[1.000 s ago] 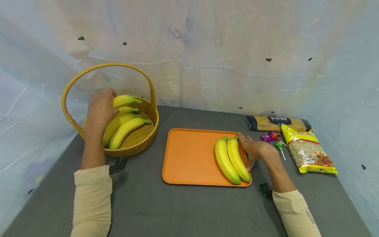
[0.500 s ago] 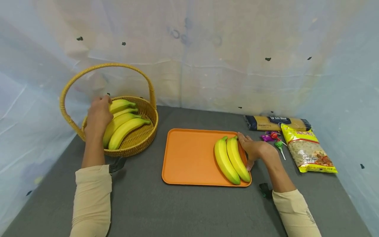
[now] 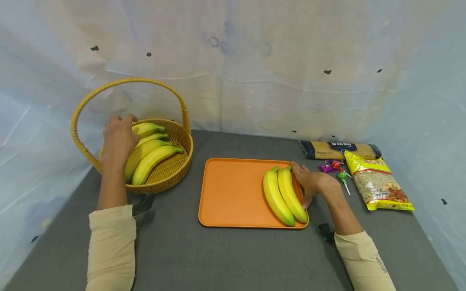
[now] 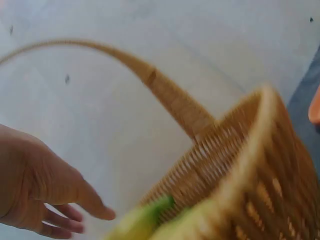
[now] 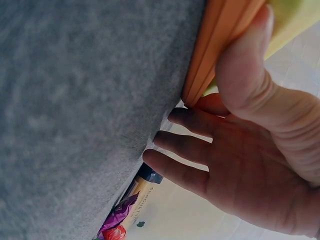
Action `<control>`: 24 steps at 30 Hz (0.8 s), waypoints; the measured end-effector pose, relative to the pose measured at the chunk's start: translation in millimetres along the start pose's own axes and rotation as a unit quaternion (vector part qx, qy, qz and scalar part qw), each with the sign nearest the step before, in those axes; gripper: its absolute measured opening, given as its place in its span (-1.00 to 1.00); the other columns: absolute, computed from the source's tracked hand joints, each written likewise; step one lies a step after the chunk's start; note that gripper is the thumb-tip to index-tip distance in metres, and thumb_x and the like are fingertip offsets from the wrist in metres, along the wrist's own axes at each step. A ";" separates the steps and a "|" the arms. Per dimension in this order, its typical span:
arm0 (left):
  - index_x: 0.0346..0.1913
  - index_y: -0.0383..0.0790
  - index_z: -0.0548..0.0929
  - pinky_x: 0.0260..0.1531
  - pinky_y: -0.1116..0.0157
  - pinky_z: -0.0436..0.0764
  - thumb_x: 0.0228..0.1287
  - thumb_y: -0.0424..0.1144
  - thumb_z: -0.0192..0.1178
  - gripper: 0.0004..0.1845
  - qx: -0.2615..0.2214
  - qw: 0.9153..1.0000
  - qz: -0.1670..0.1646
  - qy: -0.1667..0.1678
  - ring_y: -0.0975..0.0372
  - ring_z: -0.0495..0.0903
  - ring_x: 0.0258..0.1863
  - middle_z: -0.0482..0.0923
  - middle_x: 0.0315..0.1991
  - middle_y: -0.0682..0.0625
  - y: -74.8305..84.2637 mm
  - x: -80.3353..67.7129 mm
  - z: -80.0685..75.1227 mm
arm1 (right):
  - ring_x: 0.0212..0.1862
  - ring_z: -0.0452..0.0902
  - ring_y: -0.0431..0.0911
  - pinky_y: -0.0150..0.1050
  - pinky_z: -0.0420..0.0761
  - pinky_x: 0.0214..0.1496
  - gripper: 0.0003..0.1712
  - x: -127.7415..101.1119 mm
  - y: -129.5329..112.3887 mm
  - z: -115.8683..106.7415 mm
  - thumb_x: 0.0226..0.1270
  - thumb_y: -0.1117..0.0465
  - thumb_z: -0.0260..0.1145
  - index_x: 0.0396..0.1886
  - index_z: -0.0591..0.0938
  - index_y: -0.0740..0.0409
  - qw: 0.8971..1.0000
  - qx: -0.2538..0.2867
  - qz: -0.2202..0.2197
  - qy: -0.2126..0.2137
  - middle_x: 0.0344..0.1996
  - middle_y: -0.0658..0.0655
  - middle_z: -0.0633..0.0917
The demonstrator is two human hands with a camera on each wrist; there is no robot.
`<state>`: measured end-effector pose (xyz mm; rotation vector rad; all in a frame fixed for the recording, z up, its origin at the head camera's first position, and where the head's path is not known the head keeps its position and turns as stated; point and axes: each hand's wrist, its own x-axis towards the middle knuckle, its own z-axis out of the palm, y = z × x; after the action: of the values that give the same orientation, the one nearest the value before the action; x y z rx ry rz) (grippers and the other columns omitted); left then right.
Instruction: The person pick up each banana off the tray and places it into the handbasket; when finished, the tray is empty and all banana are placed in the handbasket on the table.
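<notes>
Beige sleeves (image 3: 111,250) extend across the near part of a dark grey table (image 3: 233,258), where a person's bare hands attend to fruit. At the table's middle, two curved yellow bananas (image 3: 278,198) lie side by side along the right edge of a shallow, rectangular orange tray (image 3: 233,190). The right hand (image 3: 307,182), fingers outstretched and thumb at the rim, rests against that edge near the far right corner, the pair just to its left.

Toward the table's far left, more yellow bananas (image 3: 153,161), at least four, lean together in a round, golden woven basket (image 3: 176,167) with a tall arched handle. The left hand (image 3: 118,139) hovers at the basket's left side, loose and grasping nothing, its thumb just beside the fruit.

The step appears to be arranging the basket's bananas while the tray is steadied; the next move likely calls for closing on one banana or drawing clear of the handle.

Beyond the tray's far right corner lie wrapped purple, red and green sweets (image 3: 342,176), a yellow-topped plastic bag (image 3: 380,184) and a long spaghetti packet (image 3: 324,150).
</notes>
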<state>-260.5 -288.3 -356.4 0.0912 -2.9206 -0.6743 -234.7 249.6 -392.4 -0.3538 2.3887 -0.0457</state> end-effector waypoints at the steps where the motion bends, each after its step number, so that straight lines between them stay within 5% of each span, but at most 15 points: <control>1: 0.42 -0.46 0.35 0.17 -0.38 0.35 0.48 -0.41 0.19 -0.47 0.001 1.000 0.007 -0.015 -0.49 0.25 0.25 0.21 0.31 -0.64 5.1 -0.7 -3.8 | 0.65 -0.07 0.44 0.37 0.37 0.47 0.73 0.1 -0.2 -0.1 -0.14 0.05 0.74 0.69 -0.37 0.30 1.000 0.000 0.001 0.000 0.67 0.49 -0.26; 6: 0.35 -0.45 0.45 0.01 -0.21 0.57 0.52 -0.24 0.23 -0.51 0.010 0.993 0.076 -0.095 -0.31 0.53 0.11 0.49 0.17 -0.53 36.7 -4.8 -18.4 | 0.65 -0.06 0.44 0.38 0.36 0.47 0.74 0.9 -0.4 0.1 -0.15 0.04 0.74 0.69 -0.38 0.29 1.000 0.002 0.001 0.000 0.67 0.49 -0.26; 12: 0.20 -0.42 0.57 -0.10 -0.08 0.66 0.44 -0.20 0.36 -0.57 -0.017 0.972 0.193 -0.135 -0.08 0.68 -0.15 0.68 -0.07 -0.35 75.2 -16.4 -18.2 | 0.68 -0.20 0.41 0.42 0.19 0.56 0.73 1.3 1.9 -0.3 -0.11 0.04 0.74 0.69 -0.39 0.29 1.000 0.013 0.002 -0.001 0.67 0.47 -0.27; 24: 0.28 -0.27 0.58 0.02 0.05 0.72 0.46 -0.14 0.34 -0.55 -0.032 0.924 0.320 -0.206 0.03 0.73 -0.04 0.71 -0.05 -0.16 150.9 -38.3 33.8 | 0.69 -0.24 0.41 0.42 0.14 0.58 0.73 1.3 3.0 0.3 -0.11 0.05 0.74 0.68 -0.40 0.30 1.000 0.020 0.000 -0.001 0.67 0.48 -0.28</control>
<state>-231.9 -134.9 -324.9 -1.0833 -2.9934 -0.7247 -236.1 252.1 -393.9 -0.3362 2.3816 -0.0925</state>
